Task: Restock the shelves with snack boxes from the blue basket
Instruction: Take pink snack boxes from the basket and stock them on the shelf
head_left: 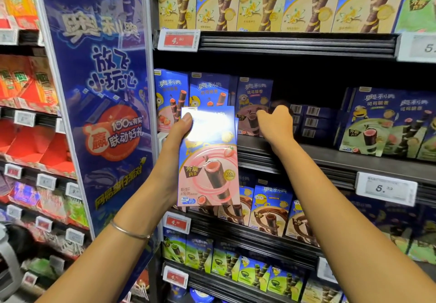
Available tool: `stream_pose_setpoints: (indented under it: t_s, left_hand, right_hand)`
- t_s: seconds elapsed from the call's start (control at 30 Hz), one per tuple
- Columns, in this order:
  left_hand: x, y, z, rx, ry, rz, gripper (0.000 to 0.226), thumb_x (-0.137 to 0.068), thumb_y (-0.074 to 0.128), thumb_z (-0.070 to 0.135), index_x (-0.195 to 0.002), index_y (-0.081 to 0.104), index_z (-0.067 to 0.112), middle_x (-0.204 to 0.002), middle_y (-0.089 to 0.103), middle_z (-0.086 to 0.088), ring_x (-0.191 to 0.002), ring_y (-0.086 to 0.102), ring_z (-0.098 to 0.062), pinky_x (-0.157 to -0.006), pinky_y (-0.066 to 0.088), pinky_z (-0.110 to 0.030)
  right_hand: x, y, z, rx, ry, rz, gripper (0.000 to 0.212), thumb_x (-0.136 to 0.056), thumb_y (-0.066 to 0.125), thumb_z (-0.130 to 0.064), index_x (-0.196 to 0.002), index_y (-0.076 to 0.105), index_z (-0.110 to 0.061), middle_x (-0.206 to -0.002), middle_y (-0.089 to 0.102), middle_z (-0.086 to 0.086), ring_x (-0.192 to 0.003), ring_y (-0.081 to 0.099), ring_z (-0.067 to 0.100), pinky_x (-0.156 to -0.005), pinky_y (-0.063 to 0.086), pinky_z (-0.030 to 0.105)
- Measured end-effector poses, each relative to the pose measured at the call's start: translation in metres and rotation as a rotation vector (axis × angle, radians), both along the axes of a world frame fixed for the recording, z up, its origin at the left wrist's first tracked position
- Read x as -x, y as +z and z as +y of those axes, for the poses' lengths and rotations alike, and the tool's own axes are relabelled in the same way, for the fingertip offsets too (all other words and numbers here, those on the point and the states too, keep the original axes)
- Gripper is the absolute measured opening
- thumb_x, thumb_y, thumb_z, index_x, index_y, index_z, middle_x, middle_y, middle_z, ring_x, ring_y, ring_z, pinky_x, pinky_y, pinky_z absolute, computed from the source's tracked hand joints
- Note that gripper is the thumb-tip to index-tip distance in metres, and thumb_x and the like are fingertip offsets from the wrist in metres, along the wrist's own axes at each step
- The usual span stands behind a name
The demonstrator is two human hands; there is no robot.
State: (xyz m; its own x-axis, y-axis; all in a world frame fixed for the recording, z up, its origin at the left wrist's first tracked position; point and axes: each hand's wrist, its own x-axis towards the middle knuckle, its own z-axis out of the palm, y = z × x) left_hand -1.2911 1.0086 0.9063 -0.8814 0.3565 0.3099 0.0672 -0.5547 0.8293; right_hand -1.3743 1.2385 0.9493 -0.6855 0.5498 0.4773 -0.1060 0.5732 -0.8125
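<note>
A pink strawberry snack box [210, 161] is held upright in the left grip [177, 135]. The thumb is pressed on the box's front near its top left corner, and the other fingers are hidden behind it. The box is carried in the air before the left end of the middle shelf [330, 158]. The right grip [276, 123] is stretched to that shelf, with its thumb laid against a standing blue box [253, 95] near the front edge. Whether its fingers are spread or curled cannot be told, since they are hidden behind the hand. Flat-stacked boxes [309, 121] are seen just beyond it, and green-fronted boxes [377, 123] are stood toward the shelf's right end. A bracelet [128, 230] is worn on the left wrist.
</note>
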Motion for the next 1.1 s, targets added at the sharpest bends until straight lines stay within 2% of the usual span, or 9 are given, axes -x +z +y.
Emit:
stream_pose_setpoints:
  t_s: [0.07,0.13,0.2,0.33,0.7,0.8,0.93,1.03,1.1]
  left_hand:
    - [-0.001,0.001,0.002,-0.017,0.010,-0.014,0.045,-0.103,0.047,0.049,-0.097,0.085,0.025,-0.102,0.081,-0.005,-0.084,0.079,-0.021,-0.068,0.062,-0.031]
    - [0.000,-0.001,0.001,-0.014,0.015,-0.006,0.046,-0.102,0.047,0.050,-0.097,0.085,0.025,-0.102,0.081,-0.006,-0.084,0.079,-0.021,-0.069,0.062,-0.031]
    - [-0.002,0.000,0.001,-0.006,0.013,0.006,0.047,-0.103,0.046,0.051,-0.100,0.084,0.025,-0.103,0.081,-0.006,-0.086,0.079,-0.022,-0.070,0.062,-0.032]
    - [-0.002,-0.001,-0.001,-0.009,-0.023,0.013,0.049,-0.106,0.041,0.050,-0.101,0.084,0.027,-0.104,0.081,-0.004,-0.088,0.079,-0.020,-0.072,0.062,-0.031]
    - [-0.002,-0.004,-0.002,-0.012,-0.047,0.031,0.048,-0.106,0.042,0.049,-0.103,0.084,0.027,-0.106,0.081,-0.004,-0.089,0.079,-0.021,-0.072,0.062,-0.033]
    - [-0.001,-0.005,-0.001,-0.028,-0.030,0.029,0.045,-0.105,0.045,0.049,-0.104,0.084,0.026,-0.107,0.080,-0.005,-0.089,0.079,-0.022,-0.072,0.063,-0.034]
    - [0.000,-0.006,0.001,-0.042,-0.045,0.020,0.046,-0.103,0.046,0.050,-0.106,0.083,0.023,-0.109,0.080,-0.008,-0.089,0.079,-0.023,-0.072,0.063,-0.035]
    - [-0.001,-0.009,0.005,-0.045,-0.034,0.033,0.046,-0.102,0.047,0.051,-0.108,0.082,0.022,-0.110,0.079,-0.010,-0.090,0.078,-0.025,-0.075,0.063,-0.037]
    - [-0.002,-0.013,0.009,-0.056,-0.007,0.038,0.046,-0.102,0.048,0.051,-0.106,0.082,0.021,-0.108,0.079,-0.011,-0.088,0.078,-0.025,-0.077,0.064,-0.037]
  right_hand:
    - [-0.003,-0.006,-0.003,-0.011,-0.001,0.049,0.025,-0.093,0.062,-0.033,-0.098,0.046,-0.014,-0.112,0.058,0.015,-0.092,0.054,0.027,-0.070,0.041,0.036]
    - [-0.004,-0.006,-0.005,0.006,-0.018,0.069,0.026,-0.092,0.061,-0.033,-0.100,0.045,-0.014,-0.115,0.053,0.011,-0.099,0.050,0.027,-0.074,0.041,0.037]
    - [-0.003,-0.004,-0.003,0.029,-0.020,0.064,0.023,-0.091,0.061,-0.029,-0.093,0.045,-0.013,-0.106,0.049,0.006,-0.094,0.047,0.024,-0.072,0.038,0.033]
    - [0.001,-0.005,0.001,0.109,0.096,0.021,0.028,-0.089,0.063,-0.019,-0.075,0.039,-0.020,-0.079,0.045,-0.003,-0.067,0.043,0.011,-0.052,0.032,0.029]
    - [0.007,0.002,0.008,0.103,0.075,-0.081,0.019,-0.087,0.062,-0.014,-0.077,0.046,-0.014,-0.074,0.043,-0.003,-0.064,0.041,0.013,-0.048,0.029,0.028]
    - [0.010,0.000,0.010,0.081,0.100,-0.107,0.013,-0.087,0.063,-0.014,-0.091,0.052,-0.009,-0.080,0.049,0.001,-0.077,0.049,0.021,-0.053,0.033,0.028]
    - [0.001,0.000,0.009,0.128,0.139,-0.127,0.025,-0.090,0.068,-0.020,-0.104,0.052,-0.007,-0.093,0.053,0.004,-0.094,0.053,0.026,-0.071,0.041,0.033]
    - [-0.026,0.000,0.001,0.203,0.069,0.027,0.037,-0.092,0.066,-0.031,-0.118,0.050,-0.009,-0.114,0.056,0.009,-0.107,0.054,0.028,-0.078,0.047,0.035]
    - [-0.056,-0.003,-0.013,0.260,0.148,0.178,0.035,-0.095,0.062,-0.038,-0.120,0.056,-0.014,-0.123,0.059,0.003,-0.108,0.059,0.017,-0.081,0.050,0.031]
